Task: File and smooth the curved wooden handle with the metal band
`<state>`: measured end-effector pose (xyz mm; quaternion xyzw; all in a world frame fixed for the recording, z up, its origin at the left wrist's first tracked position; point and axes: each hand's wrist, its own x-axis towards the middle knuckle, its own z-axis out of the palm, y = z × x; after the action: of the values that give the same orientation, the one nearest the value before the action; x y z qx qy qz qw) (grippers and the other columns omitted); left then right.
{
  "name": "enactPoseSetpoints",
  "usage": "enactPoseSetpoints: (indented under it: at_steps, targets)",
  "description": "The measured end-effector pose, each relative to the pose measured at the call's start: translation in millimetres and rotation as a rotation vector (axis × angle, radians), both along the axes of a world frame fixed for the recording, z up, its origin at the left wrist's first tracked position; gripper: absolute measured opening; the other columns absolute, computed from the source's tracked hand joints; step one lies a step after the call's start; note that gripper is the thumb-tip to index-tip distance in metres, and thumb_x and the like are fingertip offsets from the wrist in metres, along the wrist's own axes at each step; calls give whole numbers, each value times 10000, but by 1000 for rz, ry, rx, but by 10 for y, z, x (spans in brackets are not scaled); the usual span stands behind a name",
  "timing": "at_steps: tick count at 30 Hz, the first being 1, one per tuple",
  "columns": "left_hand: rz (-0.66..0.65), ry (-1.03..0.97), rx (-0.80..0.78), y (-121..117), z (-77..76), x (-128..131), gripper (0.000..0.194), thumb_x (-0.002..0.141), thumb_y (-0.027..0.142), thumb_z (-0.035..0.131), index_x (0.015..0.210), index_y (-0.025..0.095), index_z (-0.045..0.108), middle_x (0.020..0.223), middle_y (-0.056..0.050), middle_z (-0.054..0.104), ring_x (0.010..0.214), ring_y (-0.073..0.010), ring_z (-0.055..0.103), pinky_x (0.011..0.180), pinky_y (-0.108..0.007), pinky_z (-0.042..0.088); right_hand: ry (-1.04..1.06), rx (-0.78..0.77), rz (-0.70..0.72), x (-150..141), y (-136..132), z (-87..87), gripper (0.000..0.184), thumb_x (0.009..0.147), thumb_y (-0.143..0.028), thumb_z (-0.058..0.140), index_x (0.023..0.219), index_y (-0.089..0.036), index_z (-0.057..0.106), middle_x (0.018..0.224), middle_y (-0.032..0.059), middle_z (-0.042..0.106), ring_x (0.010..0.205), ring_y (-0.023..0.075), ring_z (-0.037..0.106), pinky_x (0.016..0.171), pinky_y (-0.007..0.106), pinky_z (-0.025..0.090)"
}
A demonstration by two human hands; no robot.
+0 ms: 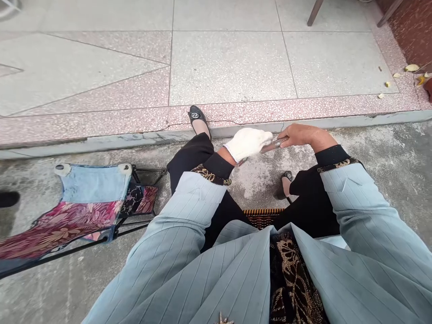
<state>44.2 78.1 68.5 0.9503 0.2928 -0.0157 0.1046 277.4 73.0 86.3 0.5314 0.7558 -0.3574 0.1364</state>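
Note:
My left hand (249, 143), in a white knitted glove, is closed round a slim brownish stick-like tool (269, 147). A greyish metal-looking band shows near the tool's right end, and a reddish-brown end sticks out below the glove. My bare right hand (302, 135) has its fingers closed on the right end of the same tool. Its exact kind cannot be made out, since both hands cover much of it. Both hands are held out in front of my knees, above the concrete ground.
A folding chair (92, 182) with denim and red floral cloth stands at the left. I sit on a woven seat (264, 218). A raised tiled step (232, 67) lies ahead; my left shoe (195, 116) rests on its edge. Yellowish peel pieces (411, 68) lie at the right.

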Motion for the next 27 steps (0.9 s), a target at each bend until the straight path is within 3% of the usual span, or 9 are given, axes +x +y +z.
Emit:
enactPoseSetpoints:
  at_steps: [5, 13, 16, 20, 24, 27]
  targets:
    - [12, -64, -8, 98, 36, -106, 326, 1027, 302, 424, 1182, 232, 703, 1048, -53, 756, 960, -200, 705, 780, -292, 458, 193, -203, 66, -35, -33, 153, 423, 787, -491, 737, 1116, -240, 824, 871, 4, 750, 772, 176, 588, 722, 299, 397]
    - [97, -165, -184, 152, 156, -146, 333, 1006, 304, 443, 1161, 209, 722, 1027, -40, 765, 961, -200, 701, 842, -286, 472, 409, -231, -56, -16, -109, 231, 369, 688, -457, 832, 999, -260, 845, 731, -25, 686, 689, 135, 555, 656, 266, 405]
    - [83, -249, -290, 175, 71, -145, 332, 991, 309, 457, 1154, 182, 718, 1036, -51, 764, 941, -199, 697, 851, -288, 485, 506, -170, -120, -21, -172, 362, 370, 724, -400, 805, 1052, -231, 828, 682, -25, 632, 647, 124, 522, 605, 259, 396]
    - [126, -358, -398, 185, -77, -111, 376, 993, 348, 436, 1186, 148, 689, 1146, -93, 748, 1005, -218, 683, 895, -317, 513, 643, -25, -308, -41, -218, 491, 292, 789, -333, 732, 1029, -177, 788, 627, -36, 542, 581, 97, 449, 555, 249, 371]
    - [124, -294, -375, 137, -68, -62, 393, 1007, 355, 380, 1119, 155, 700, 1056, -90, 746, 967, -216, 677, 895, -329, 505, 688, 120, -432, -58, -173, 394, 193, 807, -337, 699, 876, -159, 729, 589, -41, 489, 543, 86, 408, 537, 246, 346]
    - [117, -255, -420, 78, -28, -23, 395, 1003, 347, 369, 1115, 162, 699, 918, -73, 739, 856, -199, 664, 824, -315, 495, 663, 234, -527, -18, -97, 267, 213, 838, -361, 668, 868, -153, 704, 613, -19, 509, 551, 98, 431, 552, 261, 352]
